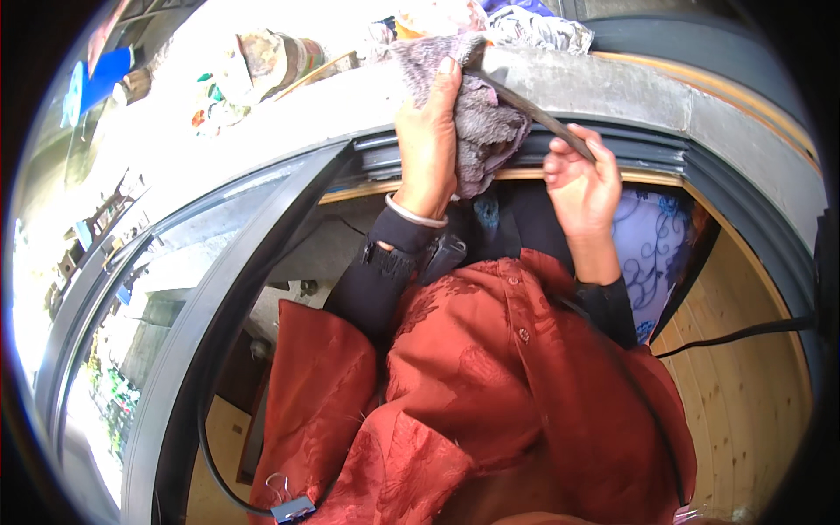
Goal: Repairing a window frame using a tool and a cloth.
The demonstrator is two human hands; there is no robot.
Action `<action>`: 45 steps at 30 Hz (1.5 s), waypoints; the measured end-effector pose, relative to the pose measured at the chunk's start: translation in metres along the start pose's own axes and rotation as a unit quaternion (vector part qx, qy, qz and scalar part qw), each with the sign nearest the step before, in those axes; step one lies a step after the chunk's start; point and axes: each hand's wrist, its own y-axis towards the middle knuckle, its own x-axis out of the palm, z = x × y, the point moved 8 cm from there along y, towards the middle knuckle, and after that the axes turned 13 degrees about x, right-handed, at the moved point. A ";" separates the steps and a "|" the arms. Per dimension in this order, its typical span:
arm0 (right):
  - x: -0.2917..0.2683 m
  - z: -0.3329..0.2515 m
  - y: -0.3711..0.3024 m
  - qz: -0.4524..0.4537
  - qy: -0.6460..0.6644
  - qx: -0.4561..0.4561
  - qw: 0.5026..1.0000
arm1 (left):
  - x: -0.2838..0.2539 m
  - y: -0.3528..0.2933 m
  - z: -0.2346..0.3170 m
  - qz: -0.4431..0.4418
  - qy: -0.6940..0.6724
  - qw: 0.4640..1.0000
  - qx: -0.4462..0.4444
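Note:
My left hand (pixel 427 140) grips a grey-purple fuzzy cloth (pixel 479 122) and presses it against the dark window-frame track (pixel 652 149) below a concrete sill (pixel 604 87). My right hand (pixel 579 179) is closed around a thin dark stick (pixel 534 112) that slants up-left toward the cloth. A silver bangle (pixel 416 215) circles my left wrist. Both forearms wear dark sleeves under a rust-red patterned garment (pixel 490 394).
An open glass window sash (pixel 184 350) with a dark frame swings out at left. Clutter of cloth and containers (pixel 262 61) lies on the sill. A wooden floor (pixel 744 385) and a black cable (pixel 744 332) are at right, with blue patterned fabric (pixel 652 249) beside them.

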 end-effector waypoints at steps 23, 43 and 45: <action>0.072 -0.035 0.037 0.015 -0.434 -0.015 0.901 | -0.066 -0.048 -0.046 0.029 0.002 0.979 -0.201; 0.062 0.028 0.032 0.023 -0.330 0.015 0.944 | -0.107 -0.044 -0.041 0.095 -0.003 0.978 -0.187; 0.063 0.013 0.016 0.028 -0.364 -0.030 0.930 | -0.102 -0.049 -0.040 0.053 0.061 0.980 -0.184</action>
